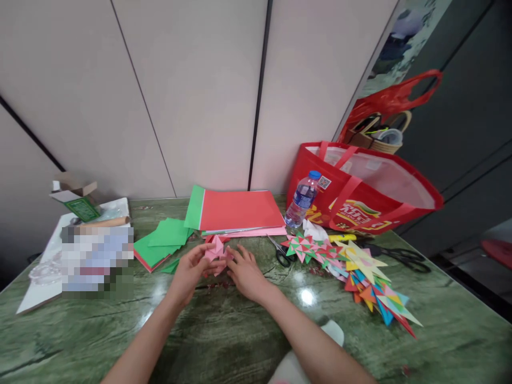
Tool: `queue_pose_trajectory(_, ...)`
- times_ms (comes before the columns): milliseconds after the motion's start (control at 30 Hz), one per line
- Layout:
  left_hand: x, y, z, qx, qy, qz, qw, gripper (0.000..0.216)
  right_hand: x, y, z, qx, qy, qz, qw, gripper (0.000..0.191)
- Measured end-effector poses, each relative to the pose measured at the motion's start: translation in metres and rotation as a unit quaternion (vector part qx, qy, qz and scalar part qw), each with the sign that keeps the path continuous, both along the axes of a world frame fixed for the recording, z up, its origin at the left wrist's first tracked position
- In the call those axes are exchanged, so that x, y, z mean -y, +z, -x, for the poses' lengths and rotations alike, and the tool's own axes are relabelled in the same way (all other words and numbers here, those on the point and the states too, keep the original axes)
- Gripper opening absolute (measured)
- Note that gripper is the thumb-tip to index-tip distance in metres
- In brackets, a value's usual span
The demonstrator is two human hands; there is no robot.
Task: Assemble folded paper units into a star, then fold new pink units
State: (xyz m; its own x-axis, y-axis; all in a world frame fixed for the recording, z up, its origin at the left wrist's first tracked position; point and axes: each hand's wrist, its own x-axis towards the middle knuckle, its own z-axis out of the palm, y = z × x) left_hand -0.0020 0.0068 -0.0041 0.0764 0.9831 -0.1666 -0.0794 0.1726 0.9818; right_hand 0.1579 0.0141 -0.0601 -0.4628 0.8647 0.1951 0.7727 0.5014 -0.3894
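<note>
Between my two hands is a pink folded paper star [216,248] with pointed tips. My left hand [193,269] grips it from the left with thumb and fingers. On its right side, the fingers of my right hand [246,272] close on the paper edge, partly hiding it. Beside my left hand lie green paper sheets [166,238] over red ones. Scissors with black handles [282,255] rest to the right of my right hand, near a row of multicoloured folded paper stars [316,250].
Red sheets [242,210] lie stacked at the back. A water bottle [303,200] stands before a red shopping bag [360,197]. Black scissors [404,257] and a yellow tube [340,238] lie right. An open green box [82,207] and white board [36,290] are left.
</note>
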Motion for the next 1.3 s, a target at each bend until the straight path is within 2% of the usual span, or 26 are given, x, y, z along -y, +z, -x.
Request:
queue_pose_trajectory(133, -0.003, -0.002, 0.001, -0.015, 0.039, 0.007, 0.999, 0.042, -0.003, -0.001, 0.001, -0.026, 0.003, -0.002, 1.000, 0.024)
queue_pose_trajectory(233, -0.006, -0.008, 0.005, -0.048, 0.063, -0.006, 0.997, 0.033, -0.004, 0.001, 0.001, -0.053, -0.023, 0.016, 0.998, 0.013)
queue_pose_trajectory(300, -0.007, -0.013, 0.006, -0.070, 0.053, -0.011, 0.996, 0.031, -0.004, 0.002, 0.000, -0.053, -0.048, 0.027, 0.997, 0.006)
queue_pose_trajectory(367, -0.005, -0.017, 0.003, -0.075, 0.017, -0.008, 0.997, 0.037, -0.004, 0.002, -0.002, -0.058, -0.076, 0.033, 0.995, 0.003)
queue_pose_trajectory(467, 0.000, -0.022, -0.006, -0.069, -0.059, 0.004, 0.996, 0.048, -0.004, 0.001, -0.005, -0.086, -0.127, 0.049, 0.987, 0.024)
queue_pose_trajectory(567, 0.005, -0.027, -0.014, -0.105, -0.126, 0.012, 0.986, 0.027, -0.007, 0.000, -0.009, -0.109, -0.171, 0.081, 0.976, 0.042)
queue_pose_trajectory(667, 0.006, -0.030, -0.017, -0.169, -0.156, -0.010, 0.973, 0.016, -0.010, -0.003, -0.012, -0.139, -0.181, 0.108, 0.968, 0.047)
queue_pose_trajectory(767, 0.005, -0.027, -0.016, -0.184, -0.120, -0.026, 0.975, 0.017, -0.012, -0.005, -0.013, -0.169, -0.176, 0.125, 0.962, 0.041)
queue_pose_trajectory(867, 0.002, -0.022, -0.013, -0.166, -0.041, -0.032, 0.985, 0.023, -0.014, -0.007, -0.014, -0.226, -0.173, 0.115, 0.952, 0.026)
queue_pose_trajectory(933, 0.000, -0.021, -0.010, -0.136, 0.021, -0.030, 0.990, 0.028, -0.015, -0.006, -0.014, -0.298, -0.178, 0.111, 0.931, 0.021)
queue_pose_trajectory(1000, -0.001, -0.019, -0.009, -0.084, 0.056, -0.012, 0.995, 0.033, -0.016, -0.003, -0.014, -0.389, -0.175, 0.121, 0.897, 0.021)
queue_pose_trajectory(1100, -0.001, -0.018, -0.009, -0.008, 0.064, 0.012, 0.998, 0.034, -0.015, 0.004, -0.013, -0.504, -0.153, 0.128, 0.840, 0.026)
queue_pose_trajectory(1167, -0.002, -0.018, -0.009, 0.011, 0.067, 0.017, 0.998, 0.033, -0.013, 0.011, -0.012, -0.544, -0.148, 0.118, 0.818, 0.032)
queue_pose_trajectory(1233, -0.002, -0.019, -0.009, 0.011, 0.067, 0.014, 0.998, 0.032, -0.009, 0.017, -0.011, -0.557, -0.147, 0.106, 0.810, 0.034)
queue_pose_trajectory(1300, -0.002, -0.019, -0.009, 0.004, 0.064, 0.004, 0.998, 0.029, -0.005, 0.022, -0.010, -0.547, -0.139, 0.092, 0.820, 0.031)
